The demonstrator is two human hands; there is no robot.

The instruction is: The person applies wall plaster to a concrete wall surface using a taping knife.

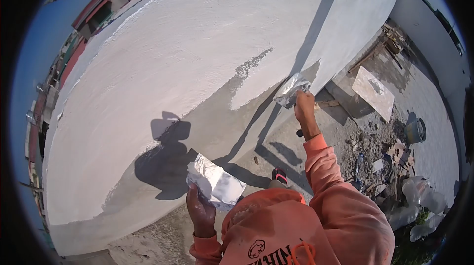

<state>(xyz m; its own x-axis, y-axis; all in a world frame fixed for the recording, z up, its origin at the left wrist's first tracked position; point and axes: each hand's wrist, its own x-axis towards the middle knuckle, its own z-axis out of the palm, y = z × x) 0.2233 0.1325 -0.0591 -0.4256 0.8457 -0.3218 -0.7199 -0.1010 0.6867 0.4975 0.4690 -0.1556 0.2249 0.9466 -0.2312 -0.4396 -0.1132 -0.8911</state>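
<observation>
where the right hand reaches: the right hand (304,99) is closed at the trowel (292,87), a smeared metal blade at the low right part of the wall (217,117); whether it touches, i cannot tell. a blade tipped too steeply could score the surface, since one edge alone would bear.

left hand: the left hand (199,209) grips the plate (231,190) by its near left side, some fingers hidden beneath, just in front of the body. held from one side like this, it could sag under uneven weight.

paste: the white paste (202,170) sits heaped towards the plate's far left side. a small tilt of the wrist could send it over the edge.

white coat: the white coat (173,52) covers the upper wall and ends in a ragged border against the grey below. that border could show as a ridge if left thick, or pick up crumbs if it dries in this strong sun.

shadow: the person's shadow (163,168) falls across the border, and missed spots could hide inside it.

footing: a foot in a sandal (279,175) stands below the arms, with rubble (363,144) off to the right. a step that way, eyes on the wall, could turn into a stumble.

further right: a bucket (415,130) and a stained board (374,93) lie well apart from both hands; dust blown from the rubble could get into wet paste.
</observation>
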